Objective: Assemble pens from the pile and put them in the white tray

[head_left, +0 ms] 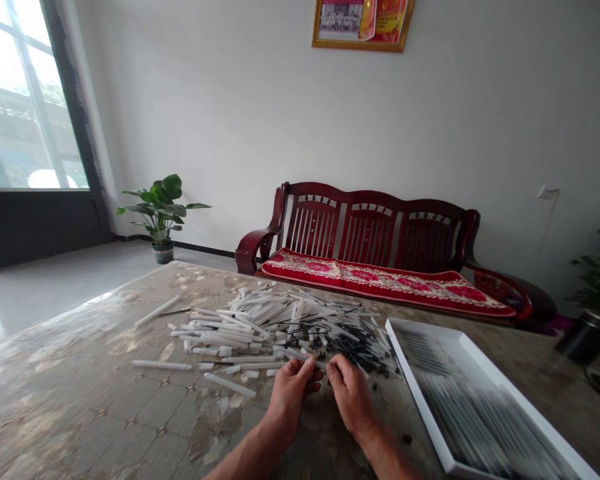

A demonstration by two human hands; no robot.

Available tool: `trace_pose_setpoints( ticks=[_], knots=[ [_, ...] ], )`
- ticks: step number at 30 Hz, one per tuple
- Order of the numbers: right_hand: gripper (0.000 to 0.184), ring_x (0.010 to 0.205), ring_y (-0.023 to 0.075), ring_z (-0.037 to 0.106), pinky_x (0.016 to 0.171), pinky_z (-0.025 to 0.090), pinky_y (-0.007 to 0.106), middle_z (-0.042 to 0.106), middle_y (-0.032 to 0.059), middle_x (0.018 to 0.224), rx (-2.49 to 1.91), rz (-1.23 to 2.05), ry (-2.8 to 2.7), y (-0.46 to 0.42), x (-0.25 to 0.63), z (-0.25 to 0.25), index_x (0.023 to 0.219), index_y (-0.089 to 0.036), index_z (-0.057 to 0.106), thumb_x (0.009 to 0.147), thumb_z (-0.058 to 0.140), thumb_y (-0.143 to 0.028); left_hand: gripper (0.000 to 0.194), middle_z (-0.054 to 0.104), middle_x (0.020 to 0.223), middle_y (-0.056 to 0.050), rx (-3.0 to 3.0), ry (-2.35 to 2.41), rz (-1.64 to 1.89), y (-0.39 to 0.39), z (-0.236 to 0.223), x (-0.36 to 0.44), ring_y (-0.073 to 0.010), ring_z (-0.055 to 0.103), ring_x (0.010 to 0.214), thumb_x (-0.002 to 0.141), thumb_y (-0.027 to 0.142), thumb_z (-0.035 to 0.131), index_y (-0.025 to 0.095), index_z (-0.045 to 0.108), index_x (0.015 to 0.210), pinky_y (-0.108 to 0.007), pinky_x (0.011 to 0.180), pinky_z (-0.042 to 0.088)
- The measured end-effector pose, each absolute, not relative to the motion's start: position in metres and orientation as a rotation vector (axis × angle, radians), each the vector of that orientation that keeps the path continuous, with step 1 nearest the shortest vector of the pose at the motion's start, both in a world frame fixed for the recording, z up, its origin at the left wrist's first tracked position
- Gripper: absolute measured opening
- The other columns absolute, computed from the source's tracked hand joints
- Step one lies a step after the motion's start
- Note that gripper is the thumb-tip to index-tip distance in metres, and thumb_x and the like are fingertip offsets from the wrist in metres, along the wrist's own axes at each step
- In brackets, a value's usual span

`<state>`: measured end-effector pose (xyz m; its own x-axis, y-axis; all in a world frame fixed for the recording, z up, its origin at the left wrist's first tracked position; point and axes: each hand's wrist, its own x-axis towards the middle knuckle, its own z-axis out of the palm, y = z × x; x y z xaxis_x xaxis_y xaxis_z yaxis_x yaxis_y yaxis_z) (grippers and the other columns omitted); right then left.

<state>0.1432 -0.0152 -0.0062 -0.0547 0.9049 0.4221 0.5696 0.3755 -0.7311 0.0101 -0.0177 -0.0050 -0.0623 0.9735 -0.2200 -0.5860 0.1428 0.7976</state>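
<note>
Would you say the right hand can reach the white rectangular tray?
Probably yes: the right hand sits beside the white rectangular tray, with only small black bits on the tabletop between.

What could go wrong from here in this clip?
The left hand and right hand are at the edge of a loose heap of white plastic tubes and thin black rods, so a slip could scatter pieces. The heap lies close to the white tray, so strays might mix with its rows. Small black bits on the tabletop could get lost.
</note>
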Motion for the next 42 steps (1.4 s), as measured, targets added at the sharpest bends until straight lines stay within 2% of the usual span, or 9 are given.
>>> trace_pose_setpoints(
  ticks=[3, 7, 12, 19, 23, 27, 31, 34, 42],
  knots=[
    [0.045, 0.05, 0.0155, 0.053, 0.049, 0.033, 0.025, 0.058, -0.0009, 0.054, -1.358, 0.494, -1.72, -0.015, 0.143, -0.006, 0.063, -0.023, 0.054, 0.095, 0.036, -0.049, 0.046, 0.066, 0.062, -0.001, 0.562, 0.919, 1.392, -0.018, -0.004, 0.01, -0.0126, 0.062, 0.058, 0.046, 0.049, 0.089, 0.014, 0.068, 0.067, -0.02, 0.051, 0.047],
    [0.032, 0.062, 0.0163, 0.059, 0.056, 0.038, 0.023, 0.066, 0.0, 0.067, -1.312, 0.49, -1.732, -0.015, 0.143, -0.006, 0.077, -0.023, 0.059, 0.092, 0.044, -0.047, 0.047, 0.066, 0.063, -0.001, 0.548, 0.927, 1.397, -0.018, -0.005, 0.01, -0.0128, 0.062, 0.06, 0.045, 0.049, 0.089, 0.014, 0.068, 0.068, -0.02, 0.052, 0.048],
    [0.046, 0.05, 0.0154, 0.051, 0.049, 0.031, 0.025, 0.055, -0.0012, 0.052, -1.382, 0.5, -1.704, -0.014, 0.143, -0.008, 0.06, -0.024, 0.05, 0.094, 0.035, -0.052, 0.049, 0.065, 0.061, -0.001, 0.609, 0.935, 1.394, -0.018, -0.006, 0.011, -0.0128, 0.061, 0.057, 0.044, 0.051, 0.088, 0.013, 0.068, 0.067, -0.021, 0.05, 0.047],
    [0.037, 0.059, 0.0156, 0.055, 0.055, 0.035, 0.025, 0.061, -0.0011, 0.062, -1.33, 0.574, -1.759, -0.016, 0.143, -0.007, 0.072, -0.023, 0.055, 0.092, 0.042, -0.051, 0.046, 0.065, 0.062, -0.001, 0.658, 0.938, 1.391, -0.019, -0.007, 0.011, -0.0126, 0.061, 0.058, 0.049, 0.051, 0.086, 0.013, 0.066, 0.066, -0.02, 0.051, 0.046],
    [0.047, 0.054, 0.0156, 0.051, 0.051, 0.034, 0.025, 0.055, -0.0009, 0.055, -1.353, 0.713, -1.674, -0.015, 0.143, -0.01, 0.062, -0.023, 0.05, 0.093, 0.035, -0.056, 0.046, 0.064, 0.062, 0.0, 0.769, 0.939, 1.387, -0.018, -0.01, 0.01, -0.0113, 0.058, 0.055, 0.052, 0.052, 0.083, 0.013, 0.067, 0.071, -0.02, 0.048, 0.044],
    [0.045, 0.049, 0.0146, 0.05, 0.047, 0.035, 0.025, 0.053, -0.0024, 0.056, -1.291, 0.931, -1.618, -0.016, 0.14, -0.01, 0.07, -0.024, 0.053, 0.091, 0.037, -0.061, 0.038, 0.063, 0.062, 0.0, 0.963, 1.03, 1.357, -0.013, -0.013, 0.007, -0.0137, 0.059, 0.057, 0.06, 0.049, 0.077, 0.015, 0.067, 0.073, -0.021, 0.047, 0.041],
    [0.04, 0.044, 0.0121, 0.048, 0.044, 0.035, 0.023, 0.047, -0.0052, 0.054, -1.248, 1.002, -1.62, -0.016, 0.14, -0.012, 0.072, -0.023, 0.054, 0.087, 0.046, -0.06, 0.024, 0.066, 0.066, -0.001, 1.3, 1.223, 1.178, -0.008, -0.008, -0.007, -0.0152, 0.059, 0.058, 0.07, 0.037, 0.066, 0.016, 0.068, 0.082, -0.023, 0.05, 0.04],
    [0.041, 0.042, 0.0117, 0.046, 0.038, 0.03, 0.022, 0.046, -0.0057, 0.052, -1.311, 1.035, -1.48, -0.013, 0.142, -0.016, 0.075, -0.023, 0.055, 0.082, 0.048, -0.063, 0.022, 0.071, 0.081, 0.0, 1.706, 1.513, 1.062, -0.006, 0.006, -0.03, -0.0152, 0.062, 0.069, 0.073, 0.024, 0.063, 0.021, 0.067, 0.095, -0.024, 0.065, 0.042],
    [0.047, 0.043, 0.0106, 0.048, 0.035, 0.03, 0.019, 0.05, -0.0058, 0.057, -1.322, 1.081, -1.201, -0.009, 0.148, -0.018, 0.083, -0.021, 0.057, 0.072, 0.055, -0.066, 0.014, 0.07, 0.09, -0.003, 2.105, 1.971, 0.511, -0.005, 0.03, -0.078, -0.0198, 0.064, 0.087, 0.074, 0.017, 0.059, 0.024, 0.067, 0.083, -0.026, 0.069, 0.037]
  ],
)
